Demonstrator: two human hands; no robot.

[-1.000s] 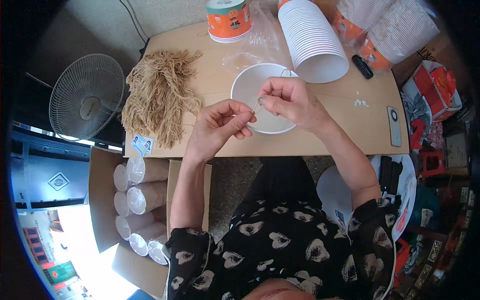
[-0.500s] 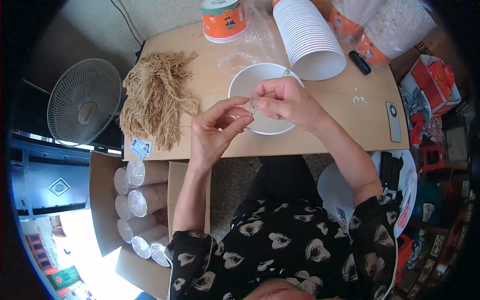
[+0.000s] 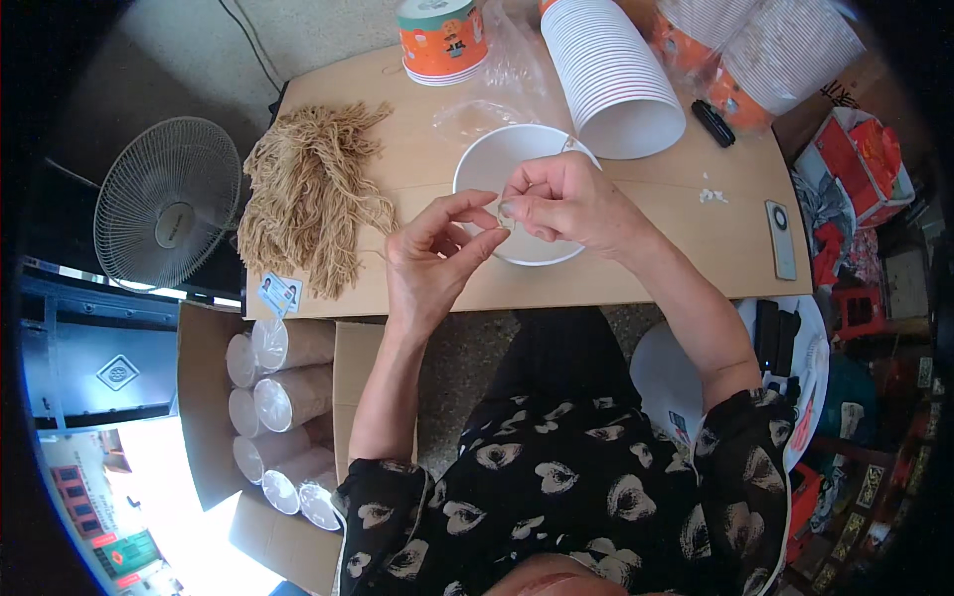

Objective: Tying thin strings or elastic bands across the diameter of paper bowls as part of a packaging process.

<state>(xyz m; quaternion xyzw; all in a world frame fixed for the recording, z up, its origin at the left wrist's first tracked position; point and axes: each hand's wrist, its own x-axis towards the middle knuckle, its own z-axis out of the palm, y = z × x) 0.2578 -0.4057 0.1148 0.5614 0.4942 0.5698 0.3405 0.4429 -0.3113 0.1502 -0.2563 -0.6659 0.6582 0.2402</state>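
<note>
A white paper bucket [image 3: 479, 171] sits on the table below my hands, its opening facing up. My left hand [image 3: 432, 258] pinches a thin, light cord [image 3: 506, 223] between thumb and forefinger. Close beside it, my right hand [image 3: 576, 207] has thumb and bent fingers closed on the same short piece, over the bucket's opening. A small tan bit shows at the bucket's far right rim; whether it joins the cord is hidden by my right hand. To the left lies a loose bundle of tan cords [image 3: 313, 194].
At the back stand an orange-and-green bucket [image 3: 444, 45] and a lying stack of nested white buckets [image 3: 628, 94]. A black tool [image 3: 714, 123], white scraps [image 3: 712, 196] and a phone [image 3: 781, 240] lie on the right. Below left, a carton [image 3: 211, 417] holds wrapped cylinders; a fan [image 3: 169, 209] stands beyond.
My left hand has shifted slightly right, closer to my right hand, and the pinched cord shows less between the fingers. My right hand has barely moved.
</note>
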